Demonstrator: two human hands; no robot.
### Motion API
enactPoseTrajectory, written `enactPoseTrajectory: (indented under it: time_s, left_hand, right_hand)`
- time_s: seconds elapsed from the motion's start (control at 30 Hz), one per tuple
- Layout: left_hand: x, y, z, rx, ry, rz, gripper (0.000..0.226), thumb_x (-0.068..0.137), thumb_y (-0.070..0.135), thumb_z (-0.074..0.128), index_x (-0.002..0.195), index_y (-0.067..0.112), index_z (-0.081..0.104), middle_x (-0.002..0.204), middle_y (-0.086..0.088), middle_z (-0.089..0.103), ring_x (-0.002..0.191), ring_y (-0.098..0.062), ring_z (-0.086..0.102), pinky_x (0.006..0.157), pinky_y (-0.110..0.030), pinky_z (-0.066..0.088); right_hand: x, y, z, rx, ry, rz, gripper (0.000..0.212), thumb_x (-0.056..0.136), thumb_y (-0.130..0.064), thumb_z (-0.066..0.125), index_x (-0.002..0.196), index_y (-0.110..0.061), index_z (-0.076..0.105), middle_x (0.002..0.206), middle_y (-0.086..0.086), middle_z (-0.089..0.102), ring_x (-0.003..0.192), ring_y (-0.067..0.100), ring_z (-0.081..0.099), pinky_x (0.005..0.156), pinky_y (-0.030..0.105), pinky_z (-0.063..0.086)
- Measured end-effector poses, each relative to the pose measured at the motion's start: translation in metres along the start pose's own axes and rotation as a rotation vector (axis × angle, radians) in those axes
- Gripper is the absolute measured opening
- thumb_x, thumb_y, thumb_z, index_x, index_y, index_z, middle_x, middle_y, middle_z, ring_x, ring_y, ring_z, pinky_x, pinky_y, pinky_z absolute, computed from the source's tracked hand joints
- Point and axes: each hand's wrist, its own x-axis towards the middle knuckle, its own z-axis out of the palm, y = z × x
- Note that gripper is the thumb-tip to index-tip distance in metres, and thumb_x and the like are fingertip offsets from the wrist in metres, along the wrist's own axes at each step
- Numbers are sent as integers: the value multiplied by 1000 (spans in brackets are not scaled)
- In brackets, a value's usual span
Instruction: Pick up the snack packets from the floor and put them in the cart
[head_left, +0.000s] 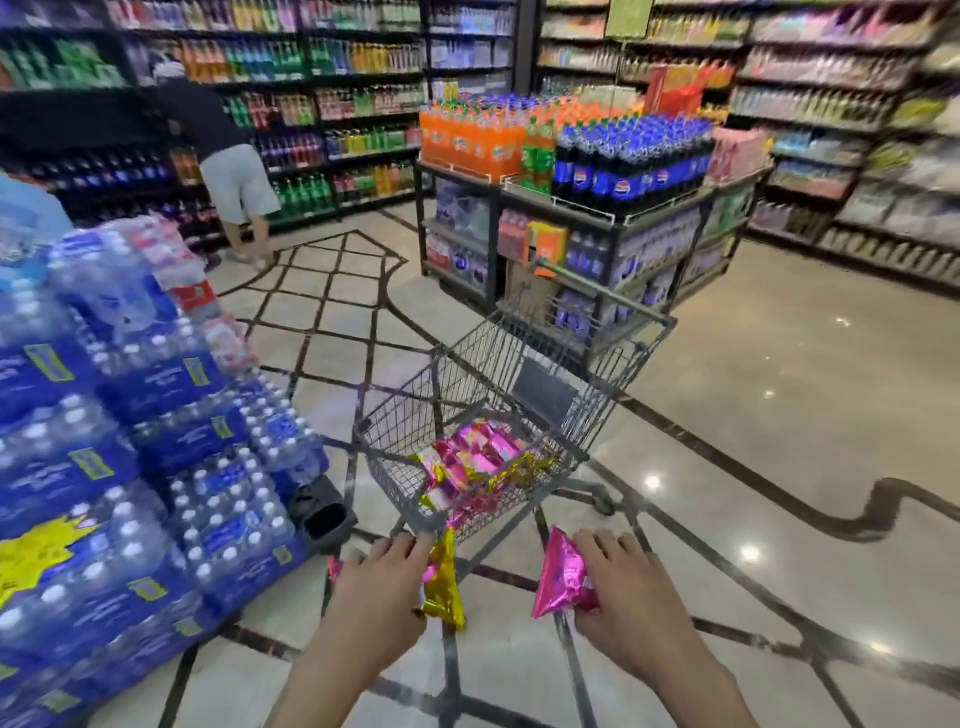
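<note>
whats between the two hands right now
Head view: just the packets they hold, a gold packet in the left hand and a pink packet in the right hand, over floor.

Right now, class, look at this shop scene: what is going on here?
A person is at a small wire cart, holding a snack packet in each hand. The left grip holds a gold packet and the right grip holds a pink packet, both just short of the cart's near rim. The cart already holds a pile of packets, pink and gold. Cases of bottled water are stacked on the left, and a drinks stand is behind the cart.
</note>
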Motion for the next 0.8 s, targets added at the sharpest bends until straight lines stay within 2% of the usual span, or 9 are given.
enactPoseTrajectory:
  time_s: [0.07, 0.13, 0.33, 0.47, 0.57, 0.73, 0.8]
  left_hand:
    - [45, 1, -13, -12, 50, 17, 79, 77, 36, 72, 145, 27, 33, 133, 4, 55, 126, -25, 54, 97, -45, 45]
    - [88, -2, -26, -4, 87, 33, 78, 86, 38, 66, 151, 25, 25, 143, 1, 48, 133, -26, 46, 105, -45, 38]
    - [196, -14, -57, 15, 85, -10, 80, 84, 52, 67, 148, 24, 27, 140, -1, 50, 129, -28, 49, 102, -45, 40]
    - [262, -24, -54, 8, 55, -58, 80, 82, 40, 71, 149, 23, 30, 138, -1, 53, 126, -29, 52, 99, -45, 43]
    - [312, -28, -51, -10, 13, -116, 79, 85, 39, 68, 149, 24, 25, 140, -1, 49, 128, -28, 50, 101, -44, 40]
    - [400, -30, -51, -64, -74, -259, 73, 87, 40, 67, 146, 22, 27, 140, -2, 50, 128, -28, 48, 104, -47, 38]
    - [433, -29, -56, -99, -104, -307, 73, 86, 36, 67, 146, 21, 28, 141, -2, 49, 128, -28, 48, 106, -47, 37]
  right_hand:
    - [42, 12, -14, -27, -25, 0, 62, 87, -45, 59, 141, -31, 31, 136, -7, 45, 129, 25, 41, 101, 37, 36]
    - [82, 24, -26, -32, -18, 12, 67, 86, -50, 61, 144, -32, 30, 143, -7, 44, 132, 25, 40, 104, 38, 36]
    - [189, 57, -50, -24, -15, 19, 64, 81, -40, 58, 139, -30, 33, 136, -6, 49, 126, 25, 44, 104, 40, 38]
    - [270, 75, -48, -8, -52, -42, 68, 83, -45, 61, 141, -30, 30, 138, -6, 46, 127, 24, 42, 103, 42, 40]
    - [342, 90, -40, -8, -100, -119, 74, 86, -56, 61, 146, -29, 28, 145, -6, 44, 133, 24, 38, 110, 42, 37]
    - [459, 114, -30, -68, -167, -269, 66, 85, -50, 64, 138, -26, 33, 134, -3, 50, 125, 25, 45, 98, 41, 41]
    - [500, 121, -28, -81, -210, -309, 70, 86, -49, 64, 142, -24, 31, 138, -1, 48, 127, 27, 43, 102, 43, 40]
